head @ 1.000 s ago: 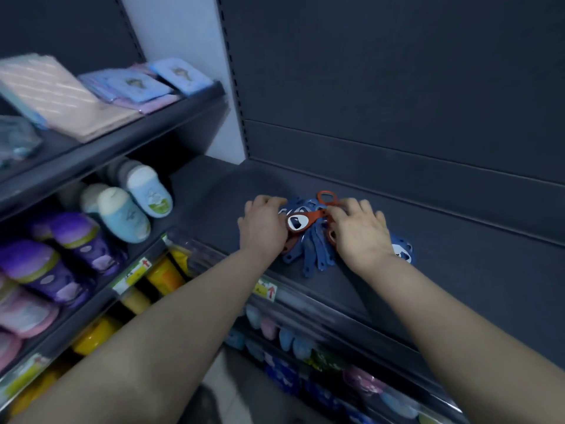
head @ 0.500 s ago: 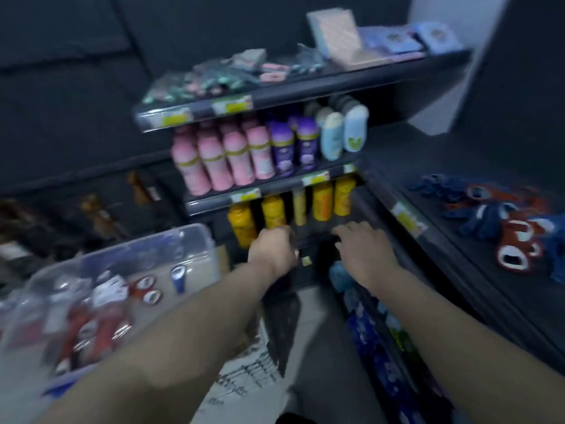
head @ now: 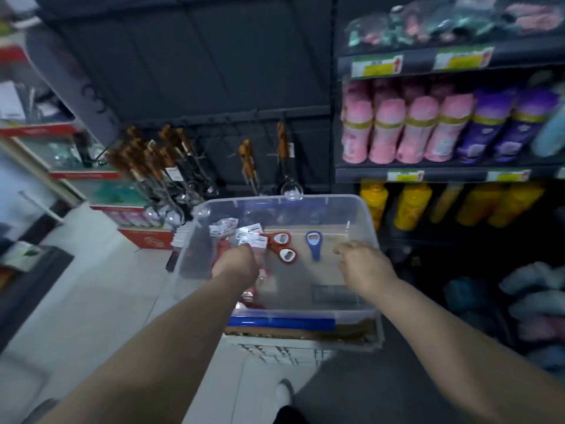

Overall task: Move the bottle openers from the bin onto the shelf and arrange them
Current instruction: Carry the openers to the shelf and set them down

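Shop aisle [head: 91, 301]: blue opener [head: 313, 244] in bin [head: 368, 218], near right fingers [head: 340, 250].

Clear glossy plastic bin [head: 360, 215] — red openers [head: 282, 247] seemingly plastic, metal-lined.

Left hand [head: 235, 261] hides its own fingers and the red bottle openers [head: 224, 246] under it, so no grip can be told. Print on the white tags [head: 251, 237] just beyond its knuckles is too small to read. Right hand [head: 363, 264] fingertips are motion-smeared, contact with the bin [head: 275, 199] floor unclear; bottles [head: 519, 127] up-right of it are blurred and cut by the frame edge.
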`<state>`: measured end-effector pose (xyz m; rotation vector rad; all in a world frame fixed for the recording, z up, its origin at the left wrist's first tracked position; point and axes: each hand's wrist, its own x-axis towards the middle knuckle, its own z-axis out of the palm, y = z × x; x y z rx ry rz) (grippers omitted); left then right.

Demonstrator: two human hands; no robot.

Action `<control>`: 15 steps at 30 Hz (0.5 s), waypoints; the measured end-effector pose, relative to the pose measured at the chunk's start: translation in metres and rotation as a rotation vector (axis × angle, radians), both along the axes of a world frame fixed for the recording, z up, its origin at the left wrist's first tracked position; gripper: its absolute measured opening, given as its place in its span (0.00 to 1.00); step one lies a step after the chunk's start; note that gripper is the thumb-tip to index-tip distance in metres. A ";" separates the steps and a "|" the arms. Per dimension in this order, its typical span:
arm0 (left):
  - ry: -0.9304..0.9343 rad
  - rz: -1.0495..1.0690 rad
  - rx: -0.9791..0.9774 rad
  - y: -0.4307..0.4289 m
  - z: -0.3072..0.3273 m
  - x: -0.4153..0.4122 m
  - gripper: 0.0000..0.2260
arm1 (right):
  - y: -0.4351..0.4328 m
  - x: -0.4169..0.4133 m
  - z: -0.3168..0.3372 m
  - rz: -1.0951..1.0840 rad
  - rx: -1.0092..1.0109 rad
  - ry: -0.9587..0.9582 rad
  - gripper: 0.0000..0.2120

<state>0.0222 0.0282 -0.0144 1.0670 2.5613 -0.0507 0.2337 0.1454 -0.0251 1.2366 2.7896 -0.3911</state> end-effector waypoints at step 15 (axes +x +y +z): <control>-0.169 0.097 0.055 0.003 -0.060 -0.083 0.19 | 0.035 -0.171 -0.082 0.071 -0.229 -0.081 0.27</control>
